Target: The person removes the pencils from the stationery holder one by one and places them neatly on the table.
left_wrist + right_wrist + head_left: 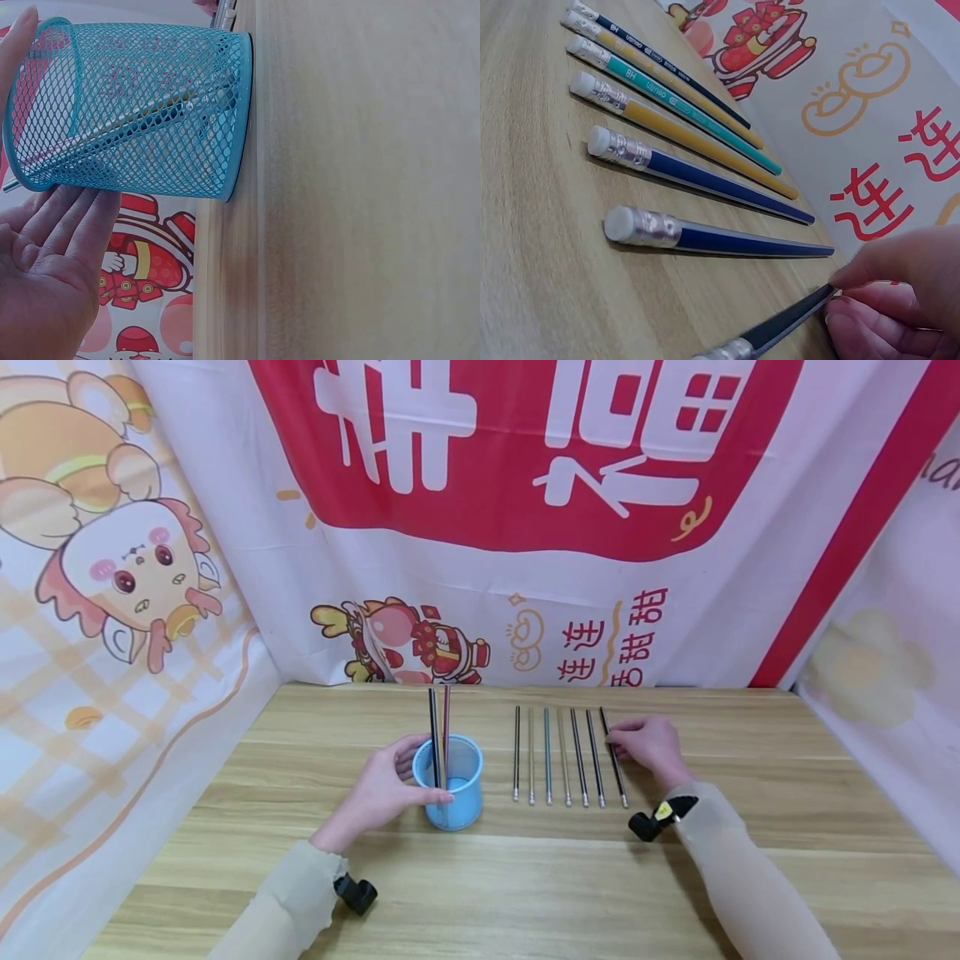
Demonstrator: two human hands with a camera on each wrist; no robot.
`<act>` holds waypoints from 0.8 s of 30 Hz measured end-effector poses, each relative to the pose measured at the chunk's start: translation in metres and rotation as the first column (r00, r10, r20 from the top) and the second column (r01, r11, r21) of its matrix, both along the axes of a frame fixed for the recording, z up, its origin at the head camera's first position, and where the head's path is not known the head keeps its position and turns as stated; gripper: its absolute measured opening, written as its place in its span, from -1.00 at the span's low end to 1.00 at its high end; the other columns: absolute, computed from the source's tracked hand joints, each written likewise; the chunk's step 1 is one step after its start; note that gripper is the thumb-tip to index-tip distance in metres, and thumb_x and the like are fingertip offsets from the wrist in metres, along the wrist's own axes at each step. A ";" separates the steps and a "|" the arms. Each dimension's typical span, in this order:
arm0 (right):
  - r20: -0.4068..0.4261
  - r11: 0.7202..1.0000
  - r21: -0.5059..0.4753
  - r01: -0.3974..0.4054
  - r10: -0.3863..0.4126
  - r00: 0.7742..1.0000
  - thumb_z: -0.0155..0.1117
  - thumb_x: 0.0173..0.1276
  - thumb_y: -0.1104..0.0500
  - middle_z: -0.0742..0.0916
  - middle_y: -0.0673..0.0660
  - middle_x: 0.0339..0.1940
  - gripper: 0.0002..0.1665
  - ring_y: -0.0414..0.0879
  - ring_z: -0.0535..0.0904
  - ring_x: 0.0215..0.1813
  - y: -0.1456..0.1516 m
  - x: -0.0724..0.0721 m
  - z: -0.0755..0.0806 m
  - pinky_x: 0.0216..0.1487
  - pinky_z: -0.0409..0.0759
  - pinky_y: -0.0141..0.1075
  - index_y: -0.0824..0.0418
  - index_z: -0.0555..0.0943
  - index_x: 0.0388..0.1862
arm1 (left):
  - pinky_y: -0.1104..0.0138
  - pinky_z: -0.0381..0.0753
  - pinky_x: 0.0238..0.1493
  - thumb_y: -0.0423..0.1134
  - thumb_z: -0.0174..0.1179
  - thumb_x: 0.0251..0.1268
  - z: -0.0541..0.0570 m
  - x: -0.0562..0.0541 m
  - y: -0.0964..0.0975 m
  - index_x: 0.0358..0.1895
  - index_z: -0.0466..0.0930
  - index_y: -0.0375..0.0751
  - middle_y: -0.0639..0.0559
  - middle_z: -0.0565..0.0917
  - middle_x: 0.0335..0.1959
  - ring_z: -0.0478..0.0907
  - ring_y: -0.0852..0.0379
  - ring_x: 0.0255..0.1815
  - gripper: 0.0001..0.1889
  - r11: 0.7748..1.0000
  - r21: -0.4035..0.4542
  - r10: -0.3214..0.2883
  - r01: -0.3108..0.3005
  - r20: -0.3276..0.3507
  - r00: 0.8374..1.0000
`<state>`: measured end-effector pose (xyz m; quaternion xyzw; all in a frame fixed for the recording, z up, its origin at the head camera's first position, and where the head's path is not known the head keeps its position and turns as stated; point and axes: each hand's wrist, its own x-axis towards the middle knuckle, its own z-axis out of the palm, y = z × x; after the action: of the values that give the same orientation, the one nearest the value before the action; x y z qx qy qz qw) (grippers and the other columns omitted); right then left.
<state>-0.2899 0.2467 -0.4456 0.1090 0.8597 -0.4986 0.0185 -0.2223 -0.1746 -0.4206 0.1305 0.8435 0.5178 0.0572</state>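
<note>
A light blue mesh pencil cup stands upright on the table, with a few pencils leaning inside it. My left hand holds the cup from its left side, thumb across the front of the rim and fingers around the back. In the left wrist view, the mesh cup shows the pencil ends through its wall. Right of the cup lies a row of several pencils, eraser ends toward me. At the row's right end, my right hand pinches the far end of a black pencil between thumb and fingers.
The wooden table meets a white and red printed cloth at its back edge. Another printed cloth hangs along the left side. Each wrist carries a small black camera.
</note>
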 end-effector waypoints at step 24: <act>-0.035 0.998 -0.055 0.036 -0.038 0.999 0.43 0.50 0.03 0.87 0.31 0.05 -0.46 -0.23 0.78 -0.25 0.002 0.006 0.008 -0.18 0.75 -0.50 0.33 0.69 0.31 | -0.11 0.52 0.59 -0.12 0.70 0.09 -0.001 0.000 -0.001 0.53 0.46 -0.11 -0.15 0.61 0.48 0.55 -0.22 0.53 -0.10 1.000 -0.003 0.008 -0.008 0.014 1.000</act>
<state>-0.2837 0.2483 -0.4374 0.1151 0.8439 -0.5240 -0.0032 -0.2224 -0.1752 -0.4212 0.1234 0.8445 0.5176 0.0610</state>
